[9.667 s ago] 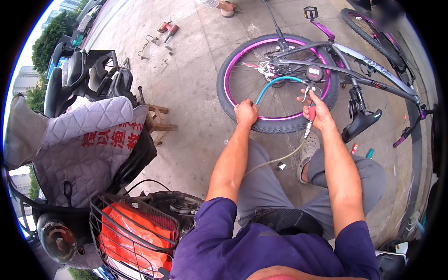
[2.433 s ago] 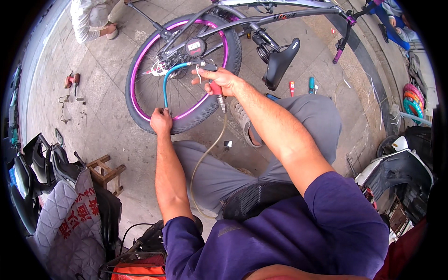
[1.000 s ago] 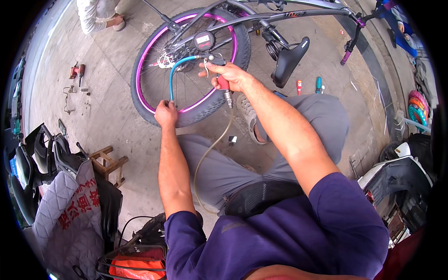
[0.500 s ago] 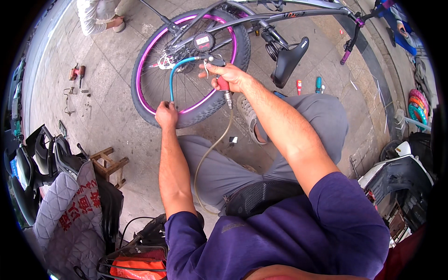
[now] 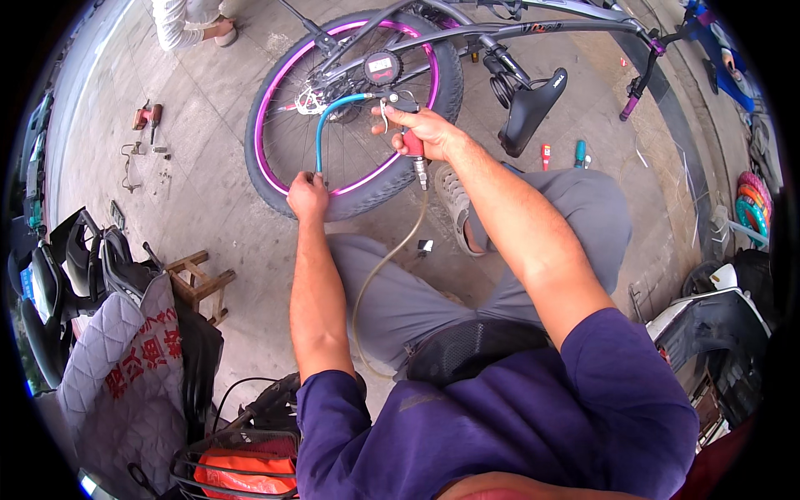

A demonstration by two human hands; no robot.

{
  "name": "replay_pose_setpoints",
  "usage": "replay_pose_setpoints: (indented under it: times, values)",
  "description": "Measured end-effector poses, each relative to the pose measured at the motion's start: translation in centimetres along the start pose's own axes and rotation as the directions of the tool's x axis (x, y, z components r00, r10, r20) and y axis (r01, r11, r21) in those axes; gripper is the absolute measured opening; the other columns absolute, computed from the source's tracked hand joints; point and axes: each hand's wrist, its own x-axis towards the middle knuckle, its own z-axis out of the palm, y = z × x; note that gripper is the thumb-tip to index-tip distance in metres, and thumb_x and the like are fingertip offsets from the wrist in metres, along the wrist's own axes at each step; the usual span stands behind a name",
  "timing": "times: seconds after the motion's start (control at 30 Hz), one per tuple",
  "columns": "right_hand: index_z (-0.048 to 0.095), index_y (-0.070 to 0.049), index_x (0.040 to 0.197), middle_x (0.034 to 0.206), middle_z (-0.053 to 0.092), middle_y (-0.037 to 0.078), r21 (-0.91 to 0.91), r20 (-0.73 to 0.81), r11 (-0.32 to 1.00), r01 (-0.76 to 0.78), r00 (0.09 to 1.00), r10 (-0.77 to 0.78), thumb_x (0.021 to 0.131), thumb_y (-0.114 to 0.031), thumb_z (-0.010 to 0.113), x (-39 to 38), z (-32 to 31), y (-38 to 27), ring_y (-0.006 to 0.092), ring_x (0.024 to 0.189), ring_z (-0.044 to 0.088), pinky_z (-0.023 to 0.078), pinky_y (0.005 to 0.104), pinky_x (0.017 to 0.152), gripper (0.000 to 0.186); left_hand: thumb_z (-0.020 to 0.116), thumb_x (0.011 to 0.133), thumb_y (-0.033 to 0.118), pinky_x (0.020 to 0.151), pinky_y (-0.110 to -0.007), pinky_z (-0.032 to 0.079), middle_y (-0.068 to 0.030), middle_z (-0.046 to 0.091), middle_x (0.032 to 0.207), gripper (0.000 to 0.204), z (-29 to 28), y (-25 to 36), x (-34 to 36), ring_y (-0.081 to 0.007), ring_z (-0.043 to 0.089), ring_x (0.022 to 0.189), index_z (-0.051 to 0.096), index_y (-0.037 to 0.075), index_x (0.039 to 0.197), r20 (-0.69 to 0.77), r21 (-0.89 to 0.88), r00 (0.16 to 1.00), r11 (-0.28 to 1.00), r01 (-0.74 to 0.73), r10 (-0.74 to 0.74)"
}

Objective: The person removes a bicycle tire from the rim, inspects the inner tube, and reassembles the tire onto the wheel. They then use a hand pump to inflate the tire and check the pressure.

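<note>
A bicycle (image 5: 500, 33) lies on its side on the pavement, its fat-tyred wheel (image 5: 265, 167) with a purple rim in front of me. My right hand (image 5: 427, 133) is closed around the red handle (image 5: 414, 144) of a tyre inflator, fingers by its lever. A round digital gauge (image 5: 382, 68) sits on top of the inflator, above the spokes. From it a short blue hose (image 5: 322, 129) curves down to the rim, where my left hand (image 5: 308, 197) pinches its end. The valve is hidden by my fingers. A thin clear air line (image 5: 392, 254) runs from the handle toward my lap.
Near the bicycle saddle (image 5: 533, 110) lie a red tool (image 5: 546, 157) and a green-handled tool (image 5: 580, 153). A red power drill (image 5: 148, 118) is at the left, a wooden stool (image 5: 198, 283) below it. Another person's hand (image 5: 225, 32) shows at the top. A quilted scooter cover (image 5: 125, 367) stands lower left.
The whole view has shifted, so the wheel and both hands appear a little farther right and higher. Both hands keep the same grips on the inflator and hose end.
</note>
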Motion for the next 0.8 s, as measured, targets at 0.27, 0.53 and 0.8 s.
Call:
replay_pose_setpoints:
  times: [0.27,0.53,0.8]
  values:
    - [0.06,-0.011,0.137,0.104,0.069,0.007,0.036,-0.001,0.999,0.003,1.0,-0.003,0.099,-0.042,0.069,0.3,-0.3,0.1,0.0106,0.063,0.056,0.047,0.0273,0.054,0.05,0.071,0.089,0.036,0.085,-0.048,0.053,-0.0193,0.074,0.094,0.032,0.1,-0.2,0.1,-0.0396,0.071,0.093,0.074,0.005,0.096,0.007,-0.015,1.0,1.0,0.01,-0.01]
    - [0.06,-0.013,0.136,0.113,0.072,0.008,0.043,-0.052,0.999,0.015,0.999,-0.012,0.097,-0.043,0.07,0.5,0.0,0.1,0.0124,0.065,0.06,0.05,0.028,0.056,0.05,0.077,0.083,0.034,0.085,-0.049,0.054,-0.0171,0.074,0.094,0.033,-0.1,0.4,-0.6,-0.0397,0.071,0.09,0.071,0.005,0.099,-0.287,0.028,0.939,0.982,-0.189,0.189]
    - [0.061,-0.012,0.135,0.115,0.072,0.009,0.034,-0.145,0.999,0.029,0.989,-0.024,0.098,-0.043,0.069,0.7,0.9,-0.2,0.0126,0.065,0.059,0.05,0.0282,0.057,0.049,0.076,0.083,0.035,0.08,-0.05,0.057,-0.0185,0.074,0.092,0.033,-2.1,2.3,1.6,-0.0401,0.072,0.086,0.073,0.005,0.095,0.191,0.411,0.966,0.88,-0.239,0.173]
